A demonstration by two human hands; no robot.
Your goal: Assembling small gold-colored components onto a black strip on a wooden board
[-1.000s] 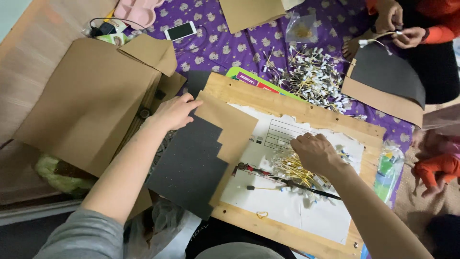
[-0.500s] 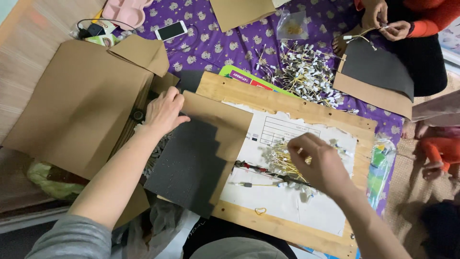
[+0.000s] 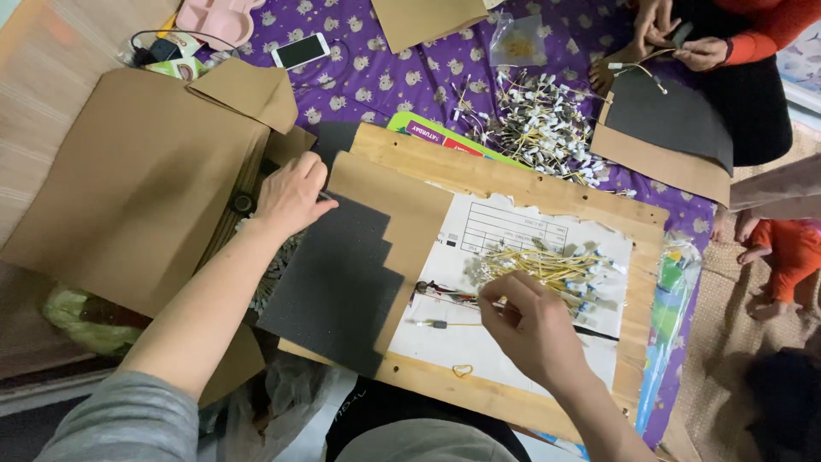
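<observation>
Right now the person sits over a wooden board (image 3: 530, 184) laid across a purple patterned cloth (image 3: 359, 73), and the board seems to serve as a flat, firm bench for fiddly work. Their right hand (image 3: 534, 329) hangs over a bunch of thin yellow wires (image 3: 552, 269) lying on a white printed sheet (image 3: 479, 342); the fingers are drawn together as if pinching one strand, though from here I cannot quite tell whether anything sits between them. The left hand (image 3: 291, 195) rests fingers bent and slack, not clamped on anything, at the upper edge of a dark grey sheet (image 3: 333, 282), probably steadying it where it overlaps the board's left end. A larger heap of white-tipped wires (image 3: 539, 124) lies beyond the board, within reach as a supply. Across the cloth another person's hands (image 3: 676, 38) work a wire above their own dark sheet (image 3: 667, 120).
</observation>
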